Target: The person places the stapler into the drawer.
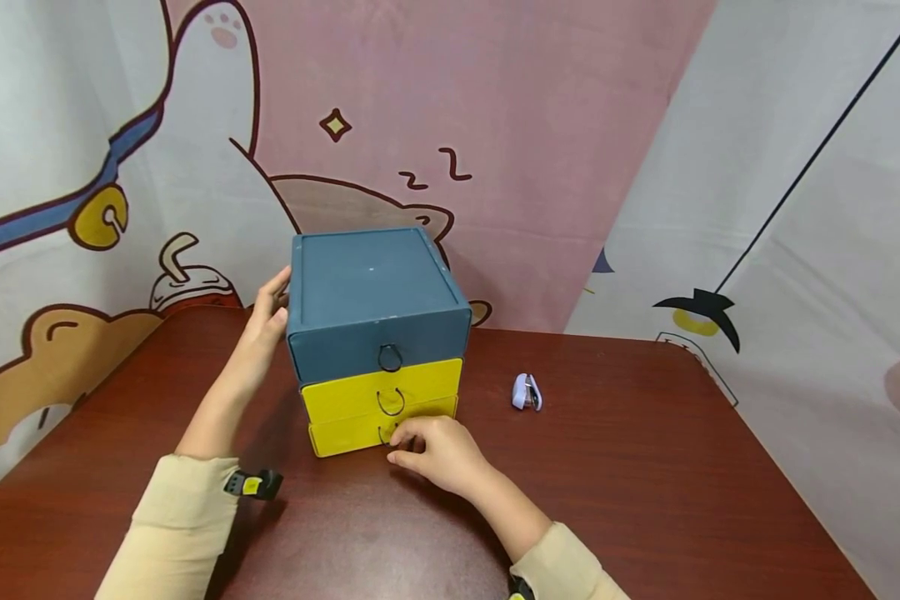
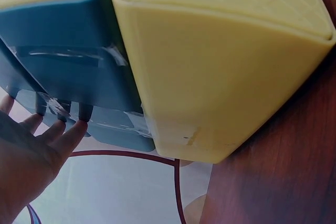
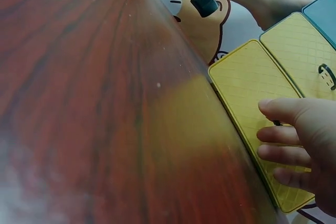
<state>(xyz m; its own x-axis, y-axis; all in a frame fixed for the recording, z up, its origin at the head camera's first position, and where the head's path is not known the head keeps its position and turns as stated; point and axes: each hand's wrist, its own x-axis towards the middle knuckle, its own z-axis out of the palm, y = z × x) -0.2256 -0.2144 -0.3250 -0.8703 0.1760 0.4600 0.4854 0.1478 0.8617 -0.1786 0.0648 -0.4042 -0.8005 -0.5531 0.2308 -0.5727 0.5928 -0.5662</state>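
A small drawer cabinet stands on the table, with a blue-grey top drawer (image 1: 345, 350) above two yellow drawers. The lower yellow drawer (image 1: 337, 437) and the middle one (image 1: 345, 400) each have a thin black ring pull on the front. My left hand (image 1: 266, 321) rests its fingertips on the cabinet's left side, up at the blue part; the left wrist view shows these fingers (image 2: 73, 134) extended against the blue wall. My right hand (image 1: 442, 454) is in front of the lowest drawer, its fingers loosely bent and spread. Its thumb and forefinger are right at the lowest pull (image 3: 276, 123), partly covering it.
A small light-purple stapler (image 1: 527, 392) lies on the reddish-brown table (image 1: 645, 467) to the right of the cabinet. Behind the table hangs a cartoon-printed curtain (image 1: 532, 167). Clear tape (image 2: 68, 54) runs along the cabinet's blue side.
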